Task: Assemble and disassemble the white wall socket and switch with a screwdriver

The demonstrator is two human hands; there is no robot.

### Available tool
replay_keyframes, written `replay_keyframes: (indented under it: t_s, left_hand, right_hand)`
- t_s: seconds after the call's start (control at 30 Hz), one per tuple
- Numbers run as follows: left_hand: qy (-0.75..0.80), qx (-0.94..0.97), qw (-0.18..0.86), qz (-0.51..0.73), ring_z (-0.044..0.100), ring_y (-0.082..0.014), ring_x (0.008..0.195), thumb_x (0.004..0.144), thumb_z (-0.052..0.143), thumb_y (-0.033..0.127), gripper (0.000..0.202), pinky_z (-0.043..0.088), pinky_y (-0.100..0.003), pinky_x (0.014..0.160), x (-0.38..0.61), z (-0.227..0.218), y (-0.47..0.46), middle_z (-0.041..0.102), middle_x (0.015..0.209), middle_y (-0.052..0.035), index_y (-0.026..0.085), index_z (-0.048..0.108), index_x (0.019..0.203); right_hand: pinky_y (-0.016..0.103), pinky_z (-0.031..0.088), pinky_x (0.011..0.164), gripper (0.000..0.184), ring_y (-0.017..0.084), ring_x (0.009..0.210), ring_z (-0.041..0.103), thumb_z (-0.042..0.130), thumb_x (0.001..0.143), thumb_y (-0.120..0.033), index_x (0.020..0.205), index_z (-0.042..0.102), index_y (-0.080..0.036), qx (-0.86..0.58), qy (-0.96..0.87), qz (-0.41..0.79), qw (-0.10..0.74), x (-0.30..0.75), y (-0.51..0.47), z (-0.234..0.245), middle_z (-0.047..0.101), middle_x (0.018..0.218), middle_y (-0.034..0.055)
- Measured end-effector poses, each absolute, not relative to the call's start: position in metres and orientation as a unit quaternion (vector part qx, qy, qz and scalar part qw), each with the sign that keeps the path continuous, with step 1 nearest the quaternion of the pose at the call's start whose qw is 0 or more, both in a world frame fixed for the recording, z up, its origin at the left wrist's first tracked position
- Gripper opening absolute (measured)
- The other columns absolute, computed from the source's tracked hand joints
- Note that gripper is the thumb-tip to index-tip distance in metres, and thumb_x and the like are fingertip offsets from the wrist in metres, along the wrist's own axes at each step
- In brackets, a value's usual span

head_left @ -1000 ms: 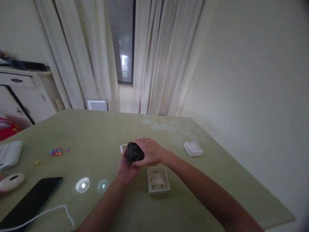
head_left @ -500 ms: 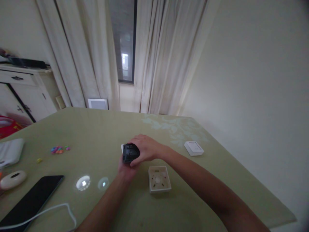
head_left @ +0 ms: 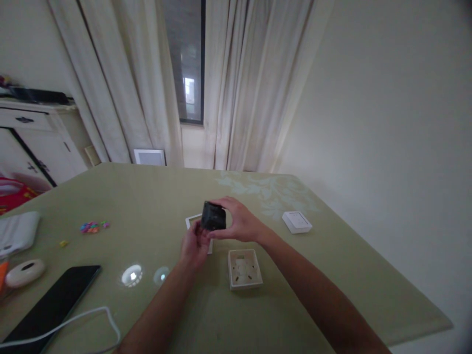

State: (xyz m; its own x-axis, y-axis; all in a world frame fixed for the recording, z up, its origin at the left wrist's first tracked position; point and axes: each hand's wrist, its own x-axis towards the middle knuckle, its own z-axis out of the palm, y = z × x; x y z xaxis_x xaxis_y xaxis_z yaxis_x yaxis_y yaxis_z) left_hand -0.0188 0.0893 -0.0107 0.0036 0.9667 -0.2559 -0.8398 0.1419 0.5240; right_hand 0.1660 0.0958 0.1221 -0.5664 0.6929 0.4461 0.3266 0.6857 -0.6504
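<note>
A black block-shaped part [head_left: 213,216], its exact kind unclear, is up above the table between my two hands. My right hand [head_left: 239,221] grips it from the right, fingers over the top and thumb below. Just under its lower left side is my left hand [head_left: 195,246], palm up and fingers loosely curled; whether they touch the block is hard to tell. Behind the left hand shows part of a thin white square frame [head_left: 193,219], mostly hidden. A white square wall box [head_left: 245,269], open side up, sits on the table in front of my right forearm.
A white square switch-like piece [head_left: 297,222] lies at the right. On the left are small coloured bits [head_left: 89,227], a black phone [head_left: 55,305], a white cable [head_left: 88,311], an oval white object [head_left: 25,273] and a white case [head_left: 18,231]. The table [head_left: 155,196] reaches the curtains.
My right hand has moved the black block up and rightward, turning it, away from the left palm. The left fingers have loosened, and more of the white frame shows.
</note>
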Motion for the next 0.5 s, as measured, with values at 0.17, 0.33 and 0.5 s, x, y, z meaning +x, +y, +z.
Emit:
replay_keyframes:
  t_s: [0.17,0.33,0.5]
  left_hand:
    - [0.429,0.268,0.612,0.608,0.044,-0.0058,0.046,0.112,0.064,0.045,0.032,0.039,-0.018,0.041,-0.042,0.001,0.097,0.057,0.073,0.0072,0.016,0.067,0.100]
    - [0.549,0.444,0.485,0.516,0.063,-0.0123,0.065,0.108,0.070,0.042,0.027,0.055,-0.025,0.057,-0.046,0.020,0.128,0.068,0.088,0.0018,0.015,0.070,0.103]
    - [0.606,0.562,0.368,0.426,0.074,-0.0228,0.098,0.106,0.073,0.038,0.024,0.064,-0.041,0.086,-0.033,0.023,0.155,0.074,0.117,-0.0068,0.017,0.072,0.119]
  right_hand:
    - [0.047,0.055,0.104,0.078,0.030,0.122,0.069,0.093,0.080,-0.052,0.147,0.064,-0.023,-0.385,-0.756,0.282,0.447,0.232,0.067,0.084,0.070,0.138,0.0136]
    - [0.049,0.059,0.100,0.081,0.030,0.115,0.071,0.088,0.083,-0.056,0.151,0.058,-0.025,-0.428,-0.691,0.325,0.483,0.261,0.047,0.035,0.069,0.138,0.0143]
    - [0.049,0.058,0.102,0.090,0.028,0.110,0.070,0.095,0.074,-0.054,0.150,0.056,-0.028,-0.442,-0.583,0.418,0.539,0.262,0.043,0.018,0.067,0.136,0.0123]
